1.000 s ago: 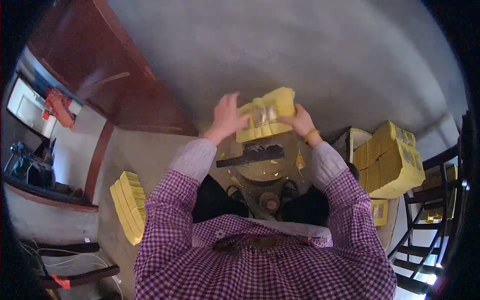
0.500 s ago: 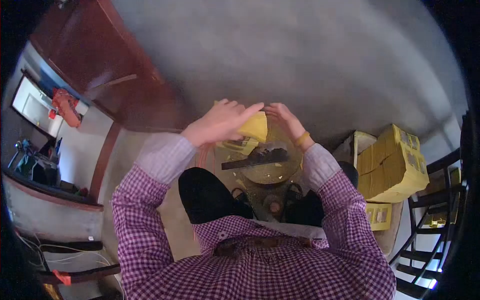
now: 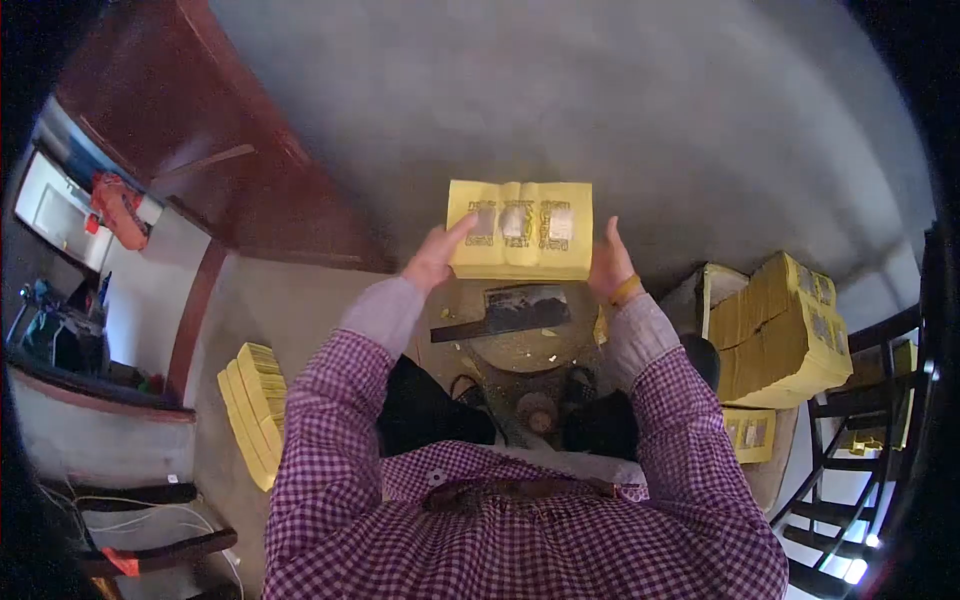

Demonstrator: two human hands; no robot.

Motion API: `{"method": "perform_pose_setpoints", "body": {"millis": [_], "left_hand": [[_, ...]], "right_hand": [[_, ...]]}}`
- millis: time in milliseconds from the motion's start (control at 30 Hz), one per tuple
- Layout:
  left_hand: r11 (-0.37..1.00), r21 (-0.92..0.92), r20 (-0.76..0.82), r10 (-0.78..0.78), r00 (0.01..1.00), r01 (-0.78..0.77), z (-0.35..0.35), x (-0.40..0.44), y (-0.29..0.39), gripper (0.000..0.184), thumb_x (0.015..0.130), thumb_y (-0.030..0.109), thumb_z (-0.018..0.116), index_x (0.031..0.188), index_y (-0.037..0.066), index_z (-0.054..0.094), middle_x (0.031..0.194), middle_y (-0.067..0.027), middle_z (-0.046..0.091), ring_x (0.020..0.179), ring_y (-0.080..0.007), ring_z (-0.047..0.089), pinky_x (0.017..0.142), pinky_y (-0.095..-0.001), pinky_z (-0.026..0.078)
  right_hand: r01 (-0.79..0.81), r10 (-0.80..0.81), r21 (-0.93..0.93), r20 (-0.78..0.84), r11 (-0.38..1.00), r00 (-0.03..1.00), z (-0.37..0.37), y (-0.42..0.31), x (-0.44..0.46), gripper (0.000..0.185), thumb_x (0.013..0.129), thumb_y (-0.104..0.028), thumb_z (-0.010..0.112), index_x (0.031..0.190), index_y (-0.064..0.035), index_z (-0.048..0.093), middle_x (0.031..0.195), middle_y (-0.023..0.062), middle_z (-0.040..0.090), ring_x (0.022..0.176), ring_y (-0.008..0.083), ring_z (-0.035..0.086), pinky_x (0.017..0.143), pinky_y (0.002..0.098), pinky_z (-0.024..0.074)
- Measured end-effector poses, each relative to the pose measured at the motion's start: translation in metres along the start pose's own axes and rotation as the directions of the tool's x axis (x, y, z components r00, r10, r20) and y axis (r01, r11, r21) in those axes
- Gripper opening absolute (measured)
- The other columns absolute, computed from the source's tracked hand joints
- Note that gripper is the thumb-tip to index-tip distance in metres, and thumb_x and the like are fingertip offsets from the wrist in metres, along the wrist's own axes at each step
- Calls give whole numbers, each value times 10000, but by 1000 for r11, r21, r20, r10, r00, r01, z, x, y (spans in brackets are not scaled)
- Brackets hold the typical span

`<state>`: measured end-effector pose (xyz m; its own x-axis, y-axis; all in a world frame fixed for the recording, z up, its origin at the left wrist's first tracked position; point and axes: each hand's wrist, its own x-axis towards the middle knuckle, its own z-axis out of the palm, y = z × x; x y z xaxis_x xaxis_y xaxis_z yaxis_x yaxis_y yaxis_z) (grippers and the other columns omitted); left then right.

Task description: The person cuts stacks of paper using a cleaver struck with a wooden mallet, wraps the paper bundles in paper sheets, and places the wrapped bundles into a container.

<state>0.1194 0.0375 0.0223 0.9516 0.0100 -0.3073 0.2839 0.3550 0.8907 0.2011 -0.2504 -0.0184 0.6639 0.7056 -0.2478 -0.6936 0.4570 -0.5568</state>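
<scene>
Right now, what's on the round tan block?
On the round tan block: a dark, broad metal cleaver and pale scraps. The yellow paper stack hides its far part.

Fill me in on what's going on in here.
The left hand grips a yellow paper stack, thumb on its printed face, while the right hand is at its right edge, thumb raised. Below, a dark cleaver-like tool lies on a round block. More yellow bundles sit to either side.

L hand (image 3: 432,258), R hand (image 3: 612,266) at ends of yellow paper stack (image 3: 520,250) (printed top); cleaver (image 3: 527,309) on rnd block (image 3: 515,352).
</scene>
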Motion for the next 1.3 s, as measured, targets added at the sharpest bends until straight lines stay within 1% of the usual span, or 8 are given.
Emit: {"method": "perform_pose_setpoints", "body": {"millis": [367, 567, 867, 967, 1033, 1067, 1133, 1300], "left_hand": [[987, 156, -35, -23, 999, 28, -19, 95, -47, 606, 836, 473, 571, 1155, -40, 522, 1068, -100, 599, 994, -192, 557, 830, -304, 453], [977, -167, 23, -128, 992, 130, -20, 59, -43, 547, 896, 435, 488, 1223, -3, 464, 1127, -82, 582, 1034, -187, 555, 889, -317, 438], [977, 68, -236, 213, 948, -203, -55, 105, -121, 587, 890, 423, 492, 1209, -65, 426, 1161, -203, 523, 1064, -260, 509, 904, -375, 402], [705, 705, -372, 280, 885, 73, -38, 30, -98, 584, 858, 397, 523, 1203, -53, 381, 1096, -230, 543, 999, -312, 543, 908, -419, 389], [433, 892, -194, 104, 975, 131, -13, -42, -73, 587, 836, 366, 539, 1213, -41, 349, 1063, -247, 552, 960, -340, 560, 868, -436, 410], [269, 958, -118, 40, 992, 103, -3, -72, -69, 592, 824, 351, 547, 1218, -35, 333, 1047, -255, 557, 941, -353, 568, 847, -444, 421], [-134, 991, 11, 14, 1000, -9, 4, -101, -81, 595, 793, 296, 568, 1221, -19, 299, 974, -269, 577, 867, -385, 591, 773, -459, 456], [24, 999, -40, -57, 998, 42, 16, -107, -79, 606, 781, 260, 581, 1222, -23, 277, 853, -278, 584, 803, -395, 598, 690, -478, 462]], "right_hand": [[166, -284, -317, -373, 934, 883, -49, 38, 52, 587, 894, -511, 431, 1212, -20, 480, 1174, 116, 553, 1052, 218, 540, 894, 344, 423], [164, -423, -532, -411, 831, 808, -43, 37, 56, 581, 875, -448, 515, 1222, 13, 450, 1149, 105, 549, 1010, 200, 522, 879, 318, 402], [296, -461, -436, -342, 850, 819, -48, 30, 54, 493, 899, -425, 474, 1181, -21, 499, 1103, 101, 572, 966, 204, 550, 863, 324, 420], [362, -395, -162, -308, 918, 866, -44, 23, 53, 433, 903, -362, 486, 1152, -9, 509, 1090, 103, 577, 955, 199, 550, 856, 334, 422], [330, -876, -862, -228, 385, 425, 1, 11, 31, 402, 904, -264, 506, 1188, 20, 484, 1104, 112, 578, 964, 193, 549, 857, 330, 417], [336, -874, -859, -223, 386, 432, 23, 1, 22, 402, 904, -264, 506, 1188, 20, 484, 1104, 112, 578, 964, 193, 549, 857, 330, 417], [463, -774, -852, 115, 246, 623, 52, -15, 9, 334, 887, -208, 535, 1145, 3, 520, 1055, 102, 605, 927, 190, 571, 807, 335, 448], [165, -285, -982, 185, -94, 940, 11, -25, 56, 496, 722, -292, 689, 1129, -48, 543, 990, 139, 596, 879, 286, 597, 795, 329, 472]]}}
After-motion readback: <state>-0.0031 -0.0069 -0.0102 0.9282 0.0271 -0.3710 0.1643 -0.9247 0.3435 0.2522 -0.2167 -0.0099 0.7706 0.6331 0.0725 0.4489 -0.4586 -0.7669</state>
